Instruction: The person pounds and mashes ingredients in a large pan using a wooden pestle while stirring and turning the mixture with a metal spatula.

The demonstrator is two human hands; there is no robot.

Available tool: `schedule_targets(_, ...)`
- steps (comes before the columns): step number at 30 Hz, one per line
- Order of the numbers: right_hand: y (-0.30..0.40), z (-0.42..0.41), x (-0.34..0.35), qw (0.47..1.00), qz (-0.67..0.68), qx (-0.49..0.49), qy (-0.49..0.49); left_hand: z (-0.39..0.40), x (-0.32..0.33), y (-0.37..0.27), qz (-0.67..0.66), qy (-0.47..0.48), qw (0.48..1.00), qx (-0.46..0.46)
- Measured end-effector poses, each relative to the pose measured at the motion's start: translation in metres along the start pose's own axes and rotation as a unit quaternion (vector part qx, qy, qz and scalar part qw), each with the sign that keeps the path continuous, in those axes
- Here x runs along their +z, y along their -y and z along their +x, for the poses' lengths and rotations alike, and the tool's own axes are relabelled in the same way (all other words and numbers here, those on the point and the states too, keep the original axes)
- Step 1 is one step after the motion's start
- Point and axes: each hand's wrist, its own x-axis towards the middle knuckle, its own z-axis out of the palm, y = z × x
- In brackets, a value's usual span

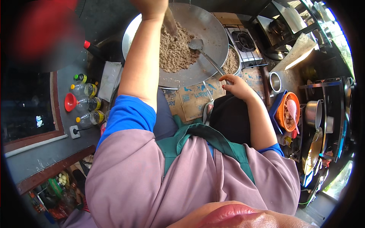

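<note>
A large metal wok (211, 25) stands before me, holding a heap of brown crumbly ground food (176, 54). My left hand (151, 7), partly cut off at the top edge, is closed around a thick wooden stick (170, 21) whose lower end reaches into the heap. At the wok's near right rim, my right hand (239, 87) has its fingers around the handle end of a long metal spatula (212, 62). The spatula's blade rests at the right edge of the food. Under the wok's right side, a metal pan (231, 61) contains similar crumbly food.
Flattened cardboard (196, 95) covers the floor below the wok. To the right are a gas stove (245, 42), a metal cup (275, 82), an orange bowl (281, 114) with a pink slotted spoon (292, 107), and a saucepan (313, 115). Plastic bottles (91, 118) and a red funnel (70, 102) stand left.
</note>
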Motion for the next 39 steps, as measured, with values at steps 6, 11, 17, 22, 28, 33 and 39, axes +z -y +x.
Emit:
schedule_targets(6,0.002,0.003,0.004,1.0,-0.011,-0.01,0.004,-0.023,-0.009,0.087,0.013,-0.049,0.998,0.029)
schedule_targets(11,-0.013,-0.002,0.001,1.0,0.03,-0.006,-0.001,0.001,-0.003,0.027,-0.065,0.016,0.997,-0.031)
schedule_targets(17,0.003,0.005,0.005,1.0,-0.017,-0.019,0.011,-0.025,-0.02,0.099,-0.011,-0.015,0.999,-0.04)
schedule_targets(22,-0.008,0.0,0.001,0.999,0.03,0.009,0.008,-0.006,-0.007,0.042,-0.045,0.01,0.997,-0.056)
schedule_targets(28,-0.008,0.006,0.007,0.999,-0.006,-0.033,0.003,-0.025,-0.016,0.078,-0.015,-0.055,0.998,-0.023)
schedule_targets(33,-0.009,-0.003,-0.001,1.0,0.004,0.008,-0.001,-0.013,-0.011,0.042,-0.025,0.067,0.994,-0.086)
schedule_targets(39,-0.002,0.004,0.005,1.0,-0.024,-0.006,0.018,-0.025,-0.021,0.078,-0.029,0.026,0.996,-0.075)
